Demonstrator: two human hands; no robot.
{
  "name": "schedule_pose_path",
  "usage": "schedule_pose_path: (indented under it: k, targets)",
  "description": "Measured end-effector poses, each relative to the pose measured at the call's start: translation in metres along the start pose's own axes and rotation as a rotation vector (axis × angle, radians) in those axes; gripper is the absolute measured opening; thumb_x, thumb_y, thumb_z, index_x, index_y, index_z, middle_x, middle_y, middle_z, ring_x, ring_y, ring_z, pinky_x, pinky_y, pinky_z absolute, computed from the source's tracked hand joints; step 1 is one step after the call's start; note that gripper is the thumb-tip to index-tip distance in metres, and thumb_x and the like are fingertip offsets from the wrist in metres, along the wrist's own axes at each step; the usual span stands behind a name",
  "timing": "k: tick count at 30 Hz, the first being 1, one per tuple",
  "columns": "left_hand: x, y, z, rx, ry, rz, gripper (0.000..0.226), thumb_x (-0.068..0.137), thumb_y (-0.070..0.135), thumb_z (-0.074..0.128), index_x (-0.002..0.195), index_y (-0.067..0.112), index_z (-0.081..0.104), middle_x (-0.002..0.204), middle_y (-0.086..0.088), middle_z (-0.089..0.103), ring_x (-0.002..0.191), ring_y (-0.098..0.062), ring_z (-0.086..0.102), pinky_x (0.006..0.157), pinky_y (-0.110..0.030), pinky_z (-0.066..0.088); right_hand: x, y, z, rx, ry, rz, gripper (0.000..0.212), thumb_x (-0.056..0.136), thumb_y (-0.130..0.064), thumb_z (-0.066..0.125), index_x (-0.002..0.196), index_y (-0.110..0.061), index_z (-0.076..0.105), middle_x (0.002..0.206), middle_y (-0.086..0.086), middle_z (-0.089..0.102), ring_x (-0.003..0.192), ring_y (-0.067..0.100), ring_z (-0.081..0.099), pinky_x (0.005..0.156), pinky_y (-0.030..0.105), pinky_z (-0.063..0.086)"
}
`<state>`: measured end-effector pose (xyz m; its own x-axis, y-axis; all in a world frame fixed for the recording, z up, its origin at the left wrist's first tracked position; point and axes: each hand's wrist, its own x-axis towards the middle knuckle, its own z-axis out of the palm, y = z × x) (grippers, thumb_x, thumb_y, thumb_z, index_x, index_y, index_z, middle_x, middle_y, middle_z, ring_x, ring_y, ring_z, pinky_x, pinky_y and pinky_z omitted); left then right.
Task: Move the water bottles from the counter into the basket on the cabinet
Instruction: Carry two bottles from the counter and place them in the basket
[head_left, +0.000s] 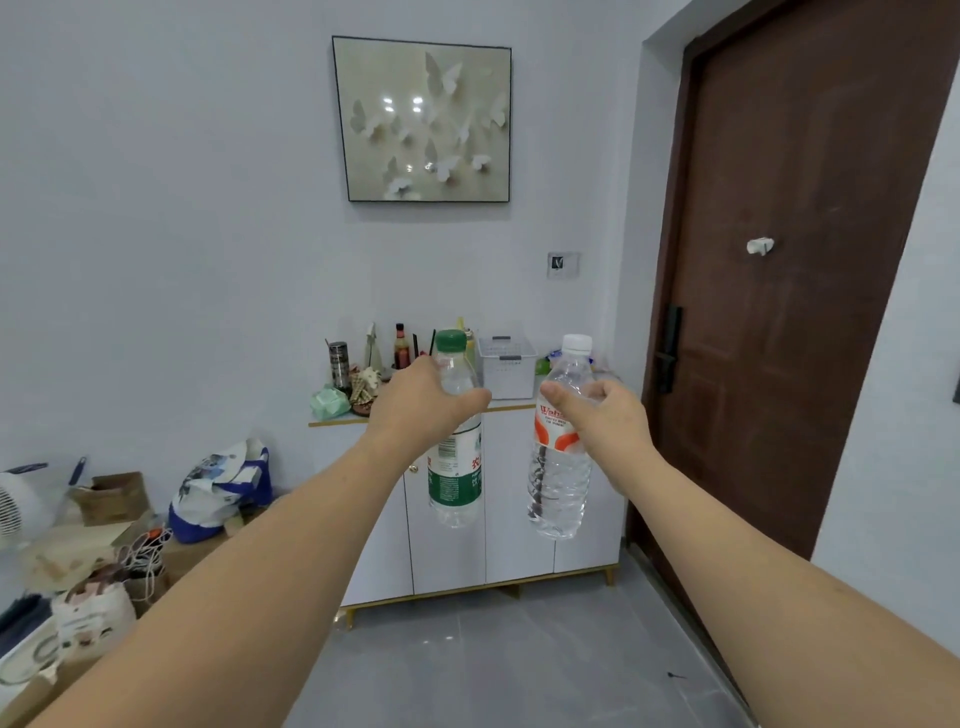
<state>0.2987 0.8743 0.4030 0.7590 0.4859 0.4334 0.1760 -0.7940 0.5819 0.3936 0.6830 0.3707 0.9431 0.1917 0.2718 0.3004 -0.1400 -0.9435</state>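
Both forearms reach out toward the white basket (506, 366) on the cabinet (467, 519). Her left hand (423, 400) wraps the green-capped bottle (455, 467) near its shoulder; the right hand (605, 421) grips the white-capped bottle (560, 483) likewise, fingers curled round. Each bottle hangs upright, short of the basket, which sits beyond and between them, seemingly empty. Neither hand looks nearer.

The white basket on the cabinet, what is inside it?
The white basket shows only its slotted front wall and rim. The camera sits too low, so its inside is hidden; no bottle rises above the rim.
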Motion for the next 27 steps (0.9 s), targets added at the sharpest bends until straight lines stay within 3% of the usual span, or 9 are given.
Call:
schedule_pose_path:
  k: [6, 12, 16, 23, 27]
  targets:
    - [0.087, -0.017, 0.039, -0.022, -0.027, 0.018, 0.044, 0.066, 0.062, 0.065, 0.09, 0.026, 0.056, 0.079, 0.01, 0.063, 0.071, -0.008, 0.058, 0.057, -0.028, 0.048, 0.084, 0.017, 0.032, 0.045, 0.001, -0.017, 0.088, 0.055, -0.065, 0.077, 0.126, -0.019, 0.054, 0.122, 0.003, 0.063, 0.106, 0.022, 0.064, 0.089, 0.046, 0.054]
    - [0.18, -0.024, 0.092, -0.038, -0.038, 0.041, 0.039, 0.067, 0.06, 0.065, 0.087, 0.028, 0.055, 0.079, 0.008, 0.065, 0.074, -0.012, 0.061, 0.064, -0.033, 0.055, 0.186, 0.042, 0.05, 0.042, 0.009, -0.068, 0.079, 0.066, -0.058, 0.077, 0.129, -0.017, 0.052, 0.127, 0.002, 0.059, 0.112, 0.021, 0.059, 0.095, 0.046, 0.05]
    - [0.248, -0.019, 0.12, -0.044, -0.021, 0.023, 0.051, 0.065, 0.065, 0.064, 0.092, 0.023, 0.057, 0.081, 0.006, 0.067, 0.076, -0.013, 0.062, 0.067, -0.037, 0.056, 0.263, 0.048, 0.05, 0.05, 0.003, -0.065, 0.069, 0.067, -0.055, 0.078, 0.12, -0.018, 0.054, 0.12, 0.003, 0.06, 0.104, 0.023, 0.063, 0.089, 0.045, 0.054]
    - [0.358, -0.023, 0.163, -0.068, -0.01, 0.009, 0.049, 0.063, 0.067, 0.063, 0.09, 0.026, 0.061, 0.081, 0.007, 0.068, 0.073, -0.012, 0.064, 0.063, -0.035, 0.056, 0.382, 0.063, 0.068, 0.056, -0.008, -0.069, 0.062, 0.066, -0.051, 0.081, 0.113, -0.02, 0.055, 0.112, 0.004, 0.063, 0.094, 0.022, 0.067, 0.084, 0.045, 0.056]
    - [0.423, -0.033, 0.194, -0.103, -0.016, 0.02, 0.047, 0.064, 0.064, 0.066, 0.093, 0.026, 0.061, 0.084, 0.007, 0.069, 0.076, -0.012, 0.064, 0.069, -0.037, 0.057, 0.45, 0.084, 0.091, 0.065, -0.006, -0.038, 0.064, 0.064, -0.052, 0.081, 0.112, -0.019, 0.055, 0.11, 0.006, 0.064, 0.093, 0.025, 0.068, 0.083, 0.046, 0.056]
